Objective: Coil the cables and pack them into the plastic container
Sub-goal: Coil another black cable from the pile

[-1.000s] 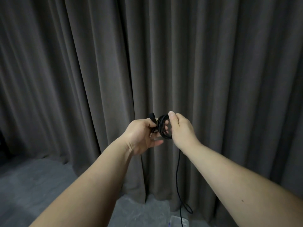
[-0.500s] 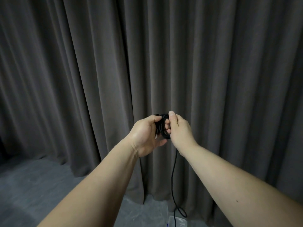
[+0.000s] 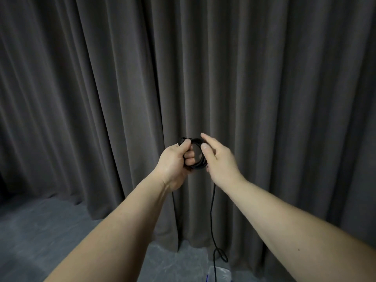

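Behind everything hangs a dark grey curtain (image 3: 81, 98) in heavy folds, reaching down to a grey floor (image 3: 40, 231). No writing or label can be read anywhere in view.

The left hand (image 3: 175, 161) is held out in front of the curtain, its fingers (image 3: 189, 154) curled tightly round the left side of a small coil of black cable (image 3: 200, 162), thumb over the top. Just right of it, the right hand (image 3: 220, 161) touches the coil's right side with loose, mostly straight fingers (image 3: 205, 137); its forefinger points up and away, and the thumb rests against the loops without closing on them.

From under the coil a loose length of the cable hangs down, forms a small loop near the floor, and runs over a clear plastic container (image 3: 223, 273) at the bottom edge.
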The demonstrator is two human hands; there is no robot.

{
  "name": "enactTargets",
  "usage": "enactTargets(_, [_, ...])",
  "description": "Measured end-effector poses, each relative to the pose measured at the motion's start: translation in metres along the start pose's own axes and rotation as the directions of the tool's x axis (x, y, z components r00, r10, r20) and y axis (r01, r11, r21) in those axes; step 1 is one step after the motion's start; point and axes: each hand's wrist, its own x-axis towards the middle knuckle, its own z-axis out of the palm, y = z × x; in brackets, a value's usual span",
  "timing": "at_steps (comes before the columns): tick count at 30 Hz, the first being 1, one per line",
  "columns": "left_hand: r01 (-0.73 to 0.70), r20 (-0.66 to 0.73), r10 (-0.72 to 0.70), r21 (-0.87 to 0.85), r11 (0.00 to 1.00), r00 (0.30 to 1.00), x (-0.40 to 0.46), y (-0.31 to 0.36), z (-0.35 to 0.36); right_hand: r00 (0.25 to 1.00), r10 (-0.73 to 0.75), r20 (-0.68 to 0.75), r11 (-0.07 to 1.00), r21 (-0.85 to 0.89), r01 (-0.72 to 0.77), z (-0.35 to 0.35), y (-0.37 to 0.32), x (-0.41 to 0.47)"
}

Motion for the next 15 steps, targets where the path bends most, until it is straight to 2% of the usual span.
enactTargets(3, [0.016, -0.001, -0.016, -0.009, 1.000, 1.000, 0.001, -0.001, 0.001, 0.999, -0.023, 0.037, 0.988, -0.149, 0.029, -0.002, -0.002, -0.003])
enactTargets(6, [0.051, 0.028, -0.049, -0.056, 0.997, 0.998, 0.002, 0.000, 0.002, 0.993, 0.021, 0.112, 0.977, -0.213, 0.003, -0.004, -0.003, -0.001])
enactTargets(9, [0.058, 0.053, -0.058, -0.007, 0.998, 0.997, 0.002, -0.002, 0.001, 0.992, -0.010, 0.123, 0.954, -0.295, 0.046, -0.008, -0.001, 0.002])
enactTargets(15, [0.063, 0.245, -0.080, 0.075, 0.995, 0.966, 0.000, 0.002, -0.002, 0.997, -0.063, 0.037, 0.974, -0.215, 0.070, -0.021, -0.001, 0.004])
